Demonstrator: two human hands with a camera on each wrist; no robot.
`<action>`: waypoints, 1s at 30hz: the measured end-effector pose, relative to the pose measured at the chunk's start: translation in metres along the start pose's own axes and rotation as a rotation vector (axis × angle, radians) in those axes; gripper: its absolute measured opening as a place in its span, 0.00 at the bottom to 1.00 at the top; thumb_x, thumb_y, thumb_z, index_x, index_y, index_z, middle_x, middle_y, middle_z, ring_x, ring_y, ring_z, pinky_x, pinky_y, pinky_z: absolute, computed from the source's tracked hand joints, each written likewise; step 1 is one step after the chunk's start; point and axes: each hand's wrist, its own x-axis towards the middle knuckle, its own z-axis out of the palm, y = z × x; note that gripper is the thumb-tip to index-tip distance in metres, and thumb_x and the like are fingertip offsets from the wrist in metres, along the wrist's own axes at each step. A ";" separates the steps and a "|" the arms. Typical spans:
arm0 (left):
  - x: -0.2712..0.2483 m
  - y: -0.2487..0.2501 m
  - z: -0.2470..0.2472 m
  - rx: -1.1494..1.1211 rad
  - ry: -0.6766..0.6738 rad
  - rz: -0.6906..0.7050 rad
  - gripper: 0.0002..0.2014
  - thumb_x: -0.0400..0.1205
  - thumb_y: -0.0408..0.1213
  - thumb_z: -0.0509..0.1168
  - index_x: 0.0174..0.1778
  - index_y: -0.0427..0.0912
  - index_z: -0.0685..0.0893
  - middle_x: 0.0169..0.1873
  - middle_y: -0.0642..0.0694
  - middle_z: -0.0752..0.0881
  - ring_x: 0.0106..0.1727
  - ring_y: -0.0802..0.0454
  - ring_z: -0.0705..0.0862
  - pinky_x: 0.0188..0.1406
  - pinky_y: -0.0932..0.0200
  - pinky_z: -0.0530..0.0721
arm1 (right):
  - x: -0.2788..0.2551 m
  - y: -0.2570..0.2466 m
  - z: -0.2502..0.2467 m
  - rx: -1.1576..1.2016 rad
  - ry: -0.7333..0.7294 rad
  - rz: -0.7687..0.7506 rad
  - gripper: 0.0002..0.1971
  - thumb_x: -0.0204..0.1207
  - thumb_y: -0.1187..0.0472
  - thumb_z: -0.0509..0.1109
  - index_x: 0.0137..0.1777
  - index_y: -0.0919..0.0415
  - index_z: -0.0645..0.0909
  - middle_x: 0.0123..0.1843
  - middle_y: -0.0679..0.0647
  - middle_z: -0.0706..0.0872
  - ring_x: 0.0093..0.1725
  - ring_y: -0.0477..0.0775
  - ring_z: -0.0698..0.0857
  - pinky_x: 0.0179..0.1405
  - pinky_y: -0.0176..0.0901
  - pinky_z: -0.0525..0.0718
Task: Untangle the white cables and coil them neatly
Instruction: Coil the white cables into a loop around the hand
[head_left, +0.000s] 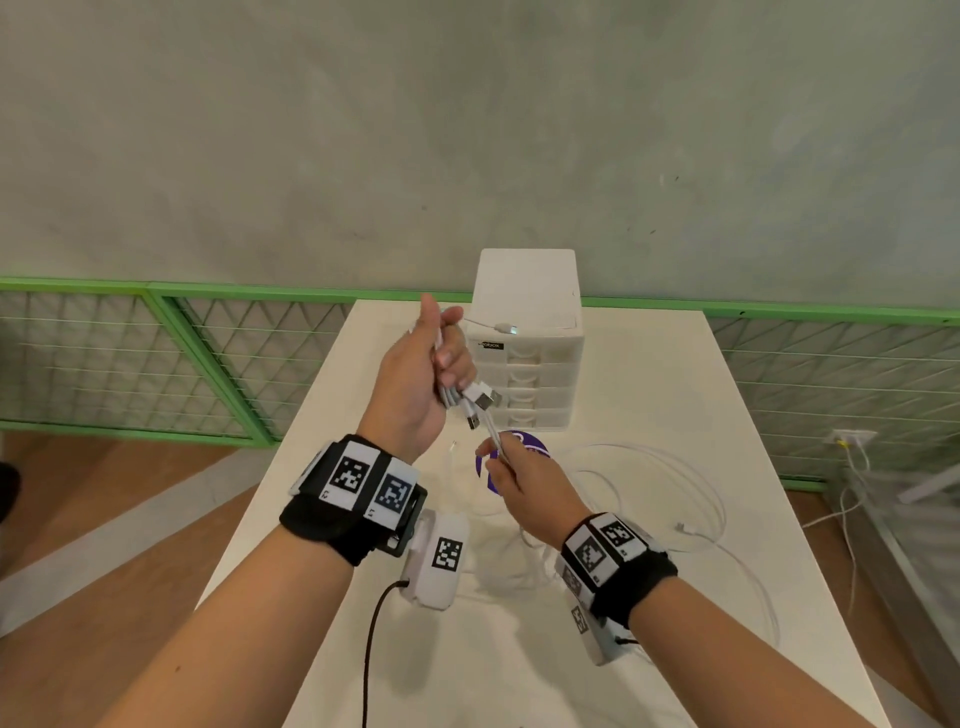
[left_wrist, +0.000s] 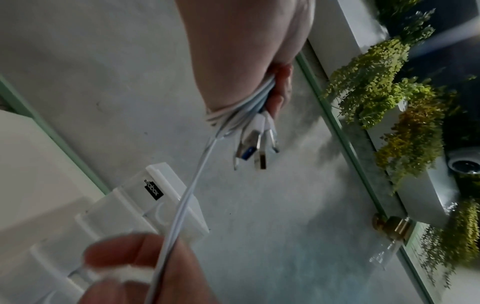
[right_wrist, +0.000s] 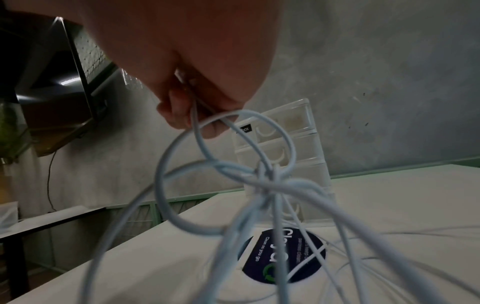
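Above the white table (head_left: 649, 364), left hand (head_left: 421, 384) fisted round a bundle of white cables (head_left: 670, 499), USB plugs (head_left: 480, 402) sticking out below; right hand (head_left: 524, 483) pinches one strand just under them. Slack loops lie knotted on the table over a dark round sticker (head_left: 535, 447), white drawer unit (head_left: 530, 338) close behind the hands

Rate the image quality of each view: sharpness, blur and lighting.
Head view: evenly lit, mostly sharp, wide-angle bend in the green railing. Left wrist view: USB plugs fairly clear, right hand a close blur. Right wrist view: dim, white cables blurred up close, right hand in shadow.
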 end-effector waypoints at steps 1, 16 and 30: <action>0.003 0.002 -0.002 -0.045 0.012 0.008 0.20 0.88 0.50 0.48 0.42 0.39 0.76 0.16 0.54 0.66 0.15 0.59 0.62 0.18 0.66 0.65 | -0.001 0.003 0.001 0.010 -0.023 0.029 0.08 0.82 0.59 0.57 0.56 0.53 0.75 0.41 0.50 0.84 0.39 0.51 0.82 0.43 0.43 0.78; 0.023 -0.011 -0.029 0.983 0.065 0.464 0.05 0.88 0.36 0.53 0.47 0.44 0.72 0.29 0.51 0.75 0.28 0.56 0.73 0.30 0.62 0.74 | -0.010 -0.014 -0.013 -0.065 -0.091 -0.194 0.05 0.77 0.57 0.63 0.48 0.47 0.78 0.37 0.50 0.87 0.36 0.49 0.82 0.42 0.43 0.79; -0.005 -0.030 -0.035 1.282 -0.298 -0.265 0.20 0.78 0.49 0.71 0.30 0.41 0.72 0.17 0.50 0.73 0.16 0.53 0.66 0.16 0.63 0.63 | 0.008 0.015 -0.057 0.163 0.177 -0.126 0.08 0.74 0.60 0.73 0.49 0.44 0.84 0.41 0.45 0.85 0.40 0.39 0.81 0.45 0.27 0.77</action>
